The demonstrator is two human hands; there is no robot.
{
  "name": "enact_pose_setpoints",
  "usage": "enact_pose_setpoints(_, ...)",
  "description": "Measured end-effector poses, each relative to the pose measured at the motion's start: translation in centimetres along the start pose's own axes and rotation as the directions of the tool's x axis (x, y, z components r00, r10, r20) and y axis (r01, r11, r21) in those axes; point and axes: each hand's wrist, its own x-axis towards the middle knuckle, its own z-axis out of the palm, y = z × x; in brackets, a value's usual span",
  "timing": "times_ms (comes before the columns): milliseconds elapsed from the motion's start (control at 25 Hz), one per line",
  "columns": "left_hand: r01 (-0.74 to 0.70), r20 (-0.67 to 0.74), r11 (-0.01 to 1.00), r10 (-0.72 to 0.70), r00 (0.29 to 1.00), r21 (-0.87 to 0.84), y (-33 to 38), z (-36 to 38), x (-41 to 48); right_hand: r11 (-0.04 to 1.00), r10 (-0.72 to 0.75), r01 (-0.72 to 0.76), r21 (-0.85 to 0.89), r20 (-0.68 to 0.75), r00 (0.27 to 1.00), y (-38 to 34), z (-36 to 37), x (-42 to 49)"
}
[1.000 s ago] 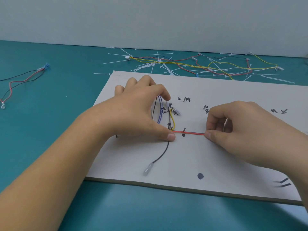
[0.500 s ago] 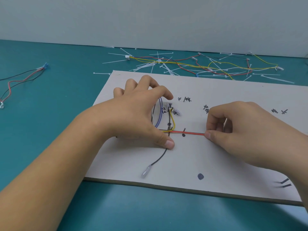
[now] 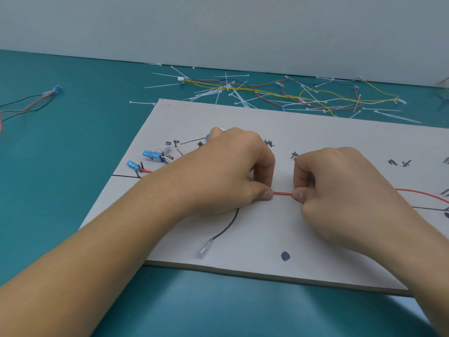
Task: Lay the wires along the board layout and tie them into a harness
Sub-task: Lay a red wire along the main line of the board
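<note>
Head view. White board (image 3: 315,127) flat on the teal surface (image 3: 73,147), marked with black lines, handwritten labels and a dark dot (image 3: 285,256). Left hand (image 3: 226,171) and right hand (image 3: 340,188) side by side at mid-board, fingers curled. Each grip closed thumb against forefinger on the red wire (image 3: 282,193), with a short straight span showing between the two thumbs, on or just above the board; cannot tell which. More red wire trailing off to the right of the right hand.

Black wire (image 3: 227,227) curving out from under the left hand toward the near edge, ending in a clear sleeve (image 3: 205,249). Blue connectors (image 3: 151,155) near the board's left edge. Loose cable ties (image 3: 218,93) and spare coloured wires (image 3: 328,96) on the surface beyond the far edge; no tie visible on the laid wires.

Step in hand, by judgement: seating the red wire along its horizontal run. For a clean result:
- Anchor with the left grip.
- Slide the right grip outward under light, even tension, low to the board and along the drawn line.
- Avoid dragging the black wire or tugging the connectors off their marks.
- Tie only once all the wires lie parallel.
</note>
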Motion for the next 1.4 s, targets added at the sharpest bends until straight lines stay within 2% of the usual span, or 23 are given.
enact_pose_setpoints(200, -0.008, 0.023, 0.998, 0.009, 1.0, -0.065, 0.5, -0.4, 0.2, 0.99, -0.054, 0.059, -0.124, 0.04, 0.998, -0.1, 0.1, 0.2)
enact_pose_setpoints(480, 0.04, 0.1, 0.998, -0.035, 0.994, -0.048, 0.9, -1.4, 0.4, 0.992, -0.115, 0.116, -0.041, 0.022, 0.993, -0.3, 0.5, 0.3)
enact_pose_setpoints(720, 0.251, 0.177, 0.966, -0.259, 0.95, 0.063, -2.3, -5.2, -1.9, 0.95, -0.31, 0.309, 0.045, 0.011, 0.951, -5.2, 2.6, 1.9)
enact_pose_setpoints(840, 0.315, 0.21, 0.948, -0.318, 0.925, 0.047, -3.0, -6.3, -2.9, 0.925, -0.374, 0.37, 0.089, 0.026, 0.927, -7.6, 3.4, 2.7)
enact_pose_setpoints(1000, 0.335, 0.14, 0.942, -0.335, 0.932, 0.019, -3.2, -6.9, -3.3, 0.922, -0.364, 0.359, 0.147, 0.005, 0.931, -7.7, 3.8, 3.0)
enact_pose_setpoints(1200, 0.215, 0.096, 0.975, -0.209, 0.973, -0.058, -3.0, -5.6, -3.0, 0.943, -0.297, 0.289, 0.162, 0.022, 0.955, -5.9, 3.1, 2.6)
enact_pose_setpoints(1280, 0.192, 0.108, 0.978, -0.182, 0.977, -0.085, -2.9, -4.7, -2.6, 0.949, -0.273, 0.274, 0.155, -0.025, 0.962, -4.6, 2.2, 2.2)
enact_pose_setpoints(1400, 0.188, 0.124, 0.979, -0.177, 0.976, -0.08, -2.8, -4.0, -2.2, 0.971, -0.144, 0.147, 0.19, -0.029, 0.989, -1.4, 0.0, 1.0)
